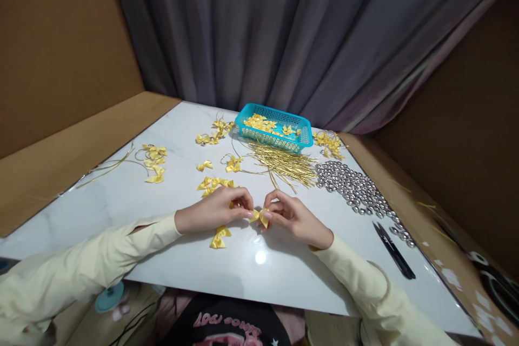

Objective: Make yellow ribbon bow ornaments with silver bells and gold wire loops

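One yellow bow (260, 217), at near centre over white marbled tabletop (182, 251); pinched at left end between thumb and finger of left hand (221, 206), at right end likewise by right hand (297, 219). Several loose yellow bows (219, 239) close about left hand, near and far sides. Gold ties (284, 165), heaped at far centre, just before blue basket (307, 138) containing more bows. Silver beads (352, 186), spread to right; black snips (395, 254), lying near right.

Round glare (260, 257) spots the white tabletop (292, 281) below a dim curtain (243, 27).
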The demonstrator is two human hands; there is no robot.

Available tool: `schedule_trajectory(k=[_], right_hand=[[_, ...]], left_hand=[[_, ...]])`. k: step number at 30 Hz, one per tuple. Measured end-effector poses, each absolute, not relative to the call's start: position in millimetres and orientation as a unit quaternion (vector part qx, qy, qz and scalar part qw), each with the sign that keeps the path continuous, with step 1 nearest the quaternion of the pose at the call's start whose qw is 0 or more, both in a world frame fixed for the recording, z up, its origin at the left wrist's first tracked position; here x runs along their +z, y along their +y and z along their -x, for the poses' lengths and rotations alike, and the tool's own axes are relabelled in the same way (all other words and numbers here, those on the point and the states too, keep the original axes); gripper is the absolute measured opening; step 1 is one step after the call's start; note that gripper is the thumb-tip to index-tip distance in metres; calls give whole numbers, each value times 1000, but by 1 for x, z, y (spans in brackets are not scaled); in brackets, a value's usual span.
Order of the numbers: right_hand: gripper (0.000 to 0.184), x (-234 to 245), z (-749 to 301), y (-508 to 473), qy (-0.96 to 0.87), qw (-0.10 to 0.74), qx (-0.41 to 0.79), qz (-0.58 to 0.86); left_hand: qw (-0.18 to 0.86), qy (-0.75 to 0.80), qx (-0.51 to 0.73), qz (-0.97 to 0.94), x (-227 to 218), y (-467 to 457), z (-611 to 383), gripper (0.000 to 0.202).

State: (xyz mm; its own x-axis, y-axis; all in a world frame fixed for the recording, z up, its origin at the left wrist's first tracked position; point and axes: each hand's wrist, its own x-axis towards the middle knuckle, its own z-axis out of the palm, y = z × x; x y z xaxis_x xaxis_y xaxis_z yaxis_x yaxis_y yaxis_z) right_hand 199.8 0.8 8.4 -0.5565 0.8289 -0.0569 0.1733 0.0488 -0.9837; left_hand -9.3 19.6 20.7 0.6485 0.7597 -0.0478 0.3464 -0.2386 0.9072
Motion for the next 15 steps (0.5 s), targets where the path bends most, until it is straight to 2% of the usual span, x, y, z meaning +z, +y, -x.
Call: schedule_trajectory(k=[8, 15], right_hand=[[29, 13, -200, 0, -671, 260, 571, 395], [28, 8, -199, 2, -647, 285, 586, 395]], left_hand=[[489, 359, 193, -771, 18, 21, 10, 12], [487, 343, 167, -786, 20, 18, 9, 15]])
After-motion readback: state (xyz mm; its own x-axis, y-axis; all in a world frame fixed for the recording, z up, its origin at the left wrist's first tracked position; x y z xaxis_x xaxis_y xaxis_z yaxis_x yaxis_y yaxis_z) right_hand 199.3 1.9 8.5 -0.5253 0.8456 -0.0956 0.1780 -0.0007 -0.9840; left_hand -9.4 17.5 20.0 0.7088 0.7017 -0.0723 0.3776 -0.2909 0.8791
